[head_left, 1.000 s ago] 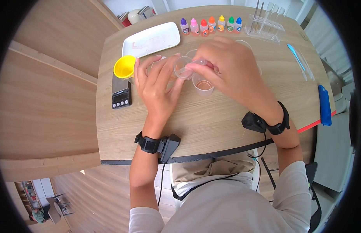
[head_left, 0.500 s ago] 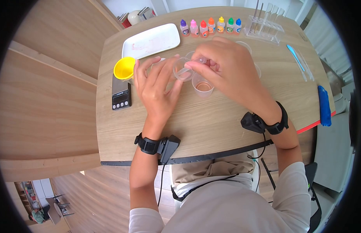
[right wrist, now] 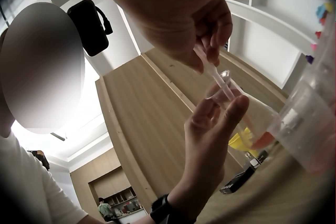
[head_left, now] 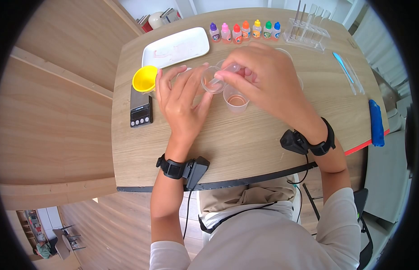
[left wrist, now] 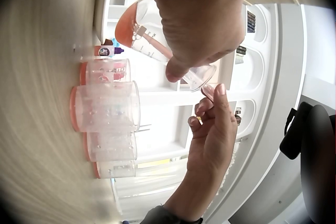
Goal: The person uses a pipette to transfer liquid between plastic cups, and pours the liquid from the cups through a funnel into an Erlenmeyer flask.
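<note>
Right hand (head_left: 266,74) curled in, pinching a pipette (right wrist: 212,70); its stem slants down and leftward from there into the flask (left wrist: 126,27), which, from where I stand, sits nearer the left hand (head_left: 181,102), thumb and fingers round the neck

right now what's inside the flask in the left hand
Inside the flask are reddish liquid and the stem of a pipette. The left hand covers part of the flask's side, so whatever lies behind its fingers is hidden.
</note>
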